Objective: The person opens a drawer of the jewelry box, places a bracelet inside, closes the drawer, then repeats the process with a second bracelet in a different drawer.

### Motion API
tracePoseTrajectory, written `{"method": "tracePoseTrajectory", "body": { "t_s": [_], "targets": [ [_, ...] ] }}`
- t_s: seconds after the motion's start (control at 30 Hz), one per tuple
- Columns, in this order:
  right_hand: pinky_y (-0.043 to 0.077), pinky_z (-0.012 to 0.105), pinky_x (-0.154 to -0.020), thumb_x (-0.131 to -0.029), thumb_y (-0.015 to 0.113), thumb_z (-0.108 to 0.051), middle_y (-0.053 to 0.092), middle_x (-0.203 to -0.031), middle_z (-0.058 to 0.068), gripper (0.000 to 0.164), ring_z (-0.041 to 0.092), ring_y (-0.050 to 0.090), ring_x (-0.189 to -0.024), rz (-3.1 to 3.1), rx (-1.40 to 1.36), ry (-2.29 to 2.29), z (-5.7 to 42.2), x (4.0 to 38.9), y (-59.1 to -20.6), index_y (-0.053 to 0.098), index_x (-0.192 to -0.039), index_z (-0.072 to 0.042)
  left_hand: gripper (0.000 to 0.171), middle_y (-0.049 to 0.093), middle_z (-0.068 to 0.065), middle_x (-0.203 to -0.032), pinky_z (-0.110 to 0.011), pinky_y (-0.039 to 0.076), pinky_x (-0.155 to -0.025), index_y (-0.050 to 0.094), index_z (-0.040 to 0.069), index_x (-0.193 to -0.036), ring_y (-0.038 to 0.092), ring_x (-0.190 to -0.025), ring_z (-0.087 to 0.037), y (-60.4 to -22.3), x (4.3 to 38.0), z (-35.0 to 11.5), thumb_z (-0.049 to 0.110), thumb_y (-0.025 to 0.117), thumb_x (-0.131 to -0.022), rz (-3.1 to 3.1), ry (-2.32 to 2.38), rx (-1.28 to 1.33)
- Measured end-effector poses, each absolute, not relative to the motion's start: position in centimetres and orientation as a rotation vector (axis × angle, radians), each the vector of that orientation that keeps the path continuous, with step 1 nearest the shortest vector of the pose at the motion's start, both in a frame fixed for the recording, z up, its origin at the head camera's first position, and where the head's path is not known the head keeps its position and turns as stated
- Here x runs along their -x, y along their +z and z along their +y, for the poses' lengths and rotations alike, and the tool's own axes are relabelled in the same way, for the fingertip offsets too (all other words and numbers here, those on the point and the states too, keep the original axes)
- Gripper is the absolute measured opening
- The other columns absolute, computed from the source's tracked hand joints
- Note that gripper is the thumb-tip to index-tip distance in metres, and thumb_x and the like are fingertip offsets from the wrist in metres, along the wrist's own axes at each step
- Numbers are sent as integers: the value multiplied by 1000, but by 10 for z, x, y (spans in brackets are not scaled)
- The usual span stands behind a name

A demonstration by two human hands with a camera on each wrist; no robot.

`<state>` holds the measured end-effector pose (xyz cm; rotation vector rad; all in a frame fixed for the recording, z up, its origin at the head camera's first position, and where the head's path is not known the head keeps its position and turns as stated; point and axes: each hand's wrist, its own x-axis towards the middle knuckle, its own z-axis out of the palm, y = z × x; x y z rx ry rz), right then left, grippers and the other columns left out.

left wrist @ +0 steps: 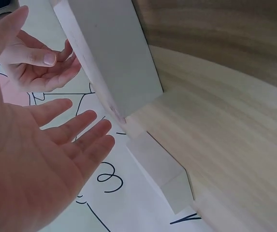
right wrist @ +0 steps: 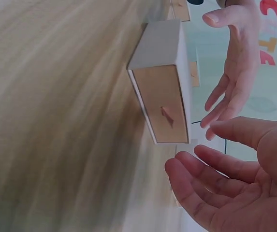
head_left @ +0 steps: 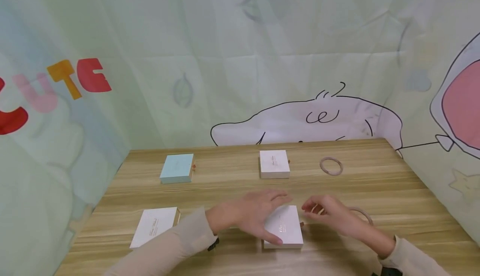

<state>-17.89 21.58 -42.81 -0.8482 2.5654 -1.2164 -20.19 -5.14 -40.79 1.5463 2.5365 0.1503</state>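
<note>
A flat white drawer box with small lettering on its lid lies on the wooden table in front of me. Over its left side spreads my left hand, fingers extended and thumb apart; the left wrist view shows a gap between palm and box. To the right of the box is my right hand, its fingers loosely bent and holding nothing. The right wrist view shows the box's brown drawer end with a small ribbon tab, close to those fingertips but apart from them.
Another white box and a light-blue box stand farther back. A third white box is partly behind my left sleeve. One thin ring lies at back right; another ring is partly hidden by my right arm.
</note>
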Motion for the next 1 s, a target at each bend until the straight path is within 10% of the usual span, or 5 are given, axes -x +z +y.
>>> {"method": "tracePoseTrajectory", "body": {
  "t_s": [1.0],
  "targets": [
    [53, 28, -59, -97, 62, -8, 67, -83, 6, 15, 12, 62, -68, 2329, 678, -1381, 209, 167, -453, 68, -103, 5, 108, 41, -9, -152, -31, 36, -108, 28, 6, -156, 40, -136, -20, -430, 188, -41, 75, 62, -80, 2596, 93, -1485]
  ]
}}
